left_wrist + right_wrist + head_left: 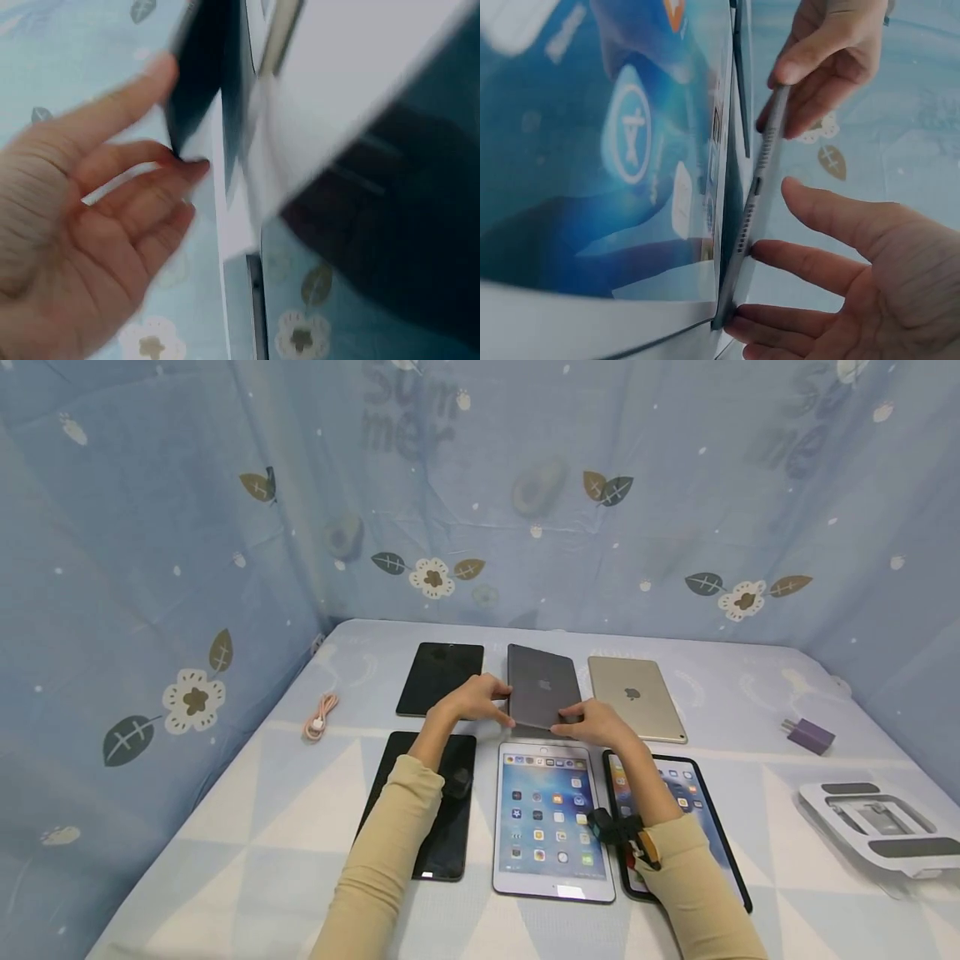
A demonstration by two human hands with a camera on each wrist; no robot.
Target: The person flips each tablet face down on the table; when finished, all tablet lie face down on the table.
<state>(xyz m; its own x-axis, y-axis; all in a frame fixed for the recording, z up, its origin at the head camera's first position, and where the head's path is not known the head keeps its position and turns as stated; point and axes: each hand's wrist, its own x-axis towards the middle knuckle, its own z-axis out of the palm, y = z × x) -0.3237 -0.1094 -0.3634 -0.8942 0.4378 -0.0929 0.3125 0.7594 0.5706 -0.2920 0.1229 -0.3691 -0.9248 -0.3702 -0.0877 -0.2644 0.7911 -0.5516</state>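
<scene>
A dark grey tablet (534, 672) with an apple logo on its back lies face down in the middle of the back row, its near edge tilted up off the table. My left hand (477, 700) pinches its near left corner between thumb and fingers. In the right wrist view, the tablet's edge (757, 180) with speaker holes shows side-on. There, fingertips of my right hand (862, 262) touch it with the fingers stretched, the thumb standing apart. A white tablet (551, 818) with a lit home screen lies just in front of the hands.
Beside the grey tablet lie a black tablet (442, 672) and a gold tablet (633, 697). In front are another black tablet (446, 835) and a black-framed lit tablet (708, 827). A pink cable (321, 714), purple charger (810, 737) and white stand (877, 822) lie further out.
</scene>
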